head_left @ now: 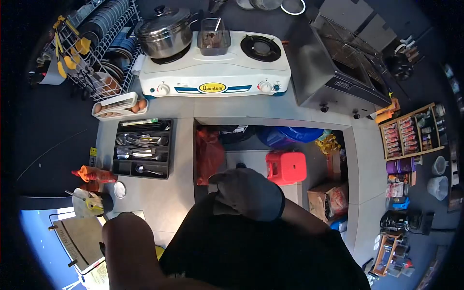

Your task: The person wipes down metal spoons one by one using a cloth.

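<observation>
My right hand [249, 193], in a grey glove, is held close in front of my dark shirt [256, 251]. Its fingers point left and look curled inward; anything inside them is hidden. Past the glove, a red plastic stool [286, 167] stands on the floor below the counter opening. My left arm [128, 237] is bent at the lower left, above the counter corner, and its fingers do not show. Nearest to that arm are a small white round dish [120, 190] and a container with utensils [89, 203].
A white two-burner stove [215, 72] carries a lidded steel pot [164, 36] and a square metal container [213, 38]. To its right is a steel fryer [338, 72]. At left stand a cutlery tray [143, 169], an egg holder [118, 104], a dish rack [108, 53] and sauce bottles [94, 174].
</observation>
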Demonstrator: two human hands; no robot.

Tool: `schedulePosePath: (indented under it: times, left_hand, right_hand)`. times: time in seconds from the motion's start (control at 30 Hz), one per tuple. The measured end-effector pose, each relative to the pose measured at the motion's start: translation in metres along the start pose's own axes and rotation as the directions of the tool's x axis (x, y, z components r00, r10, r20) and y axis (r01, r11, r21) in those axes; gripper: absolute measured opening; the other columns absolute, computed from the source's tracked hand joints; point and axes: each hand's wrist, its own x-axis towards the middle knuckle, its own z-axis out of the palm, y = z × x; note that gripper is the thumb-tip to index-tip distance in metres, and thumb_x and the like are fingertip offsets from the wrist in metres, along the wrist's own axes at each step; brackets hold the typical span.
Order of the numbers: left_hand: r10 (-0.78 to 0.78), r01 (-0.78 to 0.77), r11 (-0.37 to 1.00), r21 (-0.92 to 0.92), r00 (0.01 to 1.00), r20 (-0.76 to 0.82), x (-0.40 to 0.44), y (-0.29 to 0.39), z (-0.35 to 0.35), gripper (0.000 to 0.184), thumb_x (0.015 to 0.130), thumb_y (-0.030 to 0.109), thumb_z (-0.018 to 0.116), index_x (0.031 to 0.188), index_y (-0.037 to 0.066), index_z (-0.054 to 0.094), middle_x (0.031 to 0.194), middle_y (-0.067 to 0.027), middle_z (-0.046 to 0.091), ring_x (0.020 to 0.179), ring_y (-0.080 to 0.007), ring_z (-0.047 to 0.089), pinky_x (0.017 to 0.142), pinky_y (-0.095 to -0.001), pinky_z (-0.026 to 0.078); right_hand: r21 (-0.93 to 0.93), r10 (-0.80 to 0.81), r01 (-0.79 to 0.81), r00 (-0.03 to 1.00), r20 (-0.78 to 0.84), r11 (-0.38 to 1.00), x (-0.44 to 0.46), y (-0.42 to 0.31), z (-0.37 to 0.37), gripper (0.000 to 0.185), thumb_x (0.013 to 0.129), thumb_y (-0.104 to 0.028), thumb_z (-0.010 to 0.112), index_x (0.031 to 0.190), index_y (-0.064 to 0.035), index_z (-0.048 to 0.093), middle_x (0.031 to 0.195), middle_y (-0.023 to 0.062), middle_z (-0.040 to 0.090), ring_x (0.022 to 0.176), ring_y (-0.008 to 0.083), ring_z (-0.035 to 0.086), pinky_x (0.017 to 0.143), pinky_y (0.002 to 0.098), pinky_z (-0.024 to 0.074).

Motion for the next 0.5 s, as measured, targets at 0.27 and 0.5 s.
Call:
schedulePosePath:
  times: [0.27,0.5]
  left_hand:
    - [0.064,-0.072,0.992,0.103,0.995,0.073,-0.001,-0.001,-0.001,0.019,0.091,0.017,0.059,0.098,0.0,0.053,0.106,-0.018,0.055,0.089,-0.0203,0.056,0.078,-0.0337,0.046]
    - [0.079,-0.093,0.98,0.174,0.993,0.088,0.003,-0.003,-0.001,0.015,0.09,0.012,0.06,0.096,0.0,0.054,0.102,-0.0165,0.055,0.088,-0.0203,0.056,0.075,-0.0326,0.046]
  right_hand:
    - [-0.053,-0.183,0.181,0.982,-0.04,0.982,-0.015,0.025,0.019,0.036,0.085,-0.043,0.067,0.091,-0.0078,0.059,0.088,0.0114,0.06,0.076,0.0311,0.061,0.065,0.0428,0.0488]
    - [0.039,-0.073,0.076,0.995,-0.074,0.996,-0.021,0.035,0.025,0.04,0.092,-0.043,0.058,0.114,-0.0093,0.058,0.106,0.015,0.062,0.097,0.0309,0.062,0.084,0.0417,0.0503]
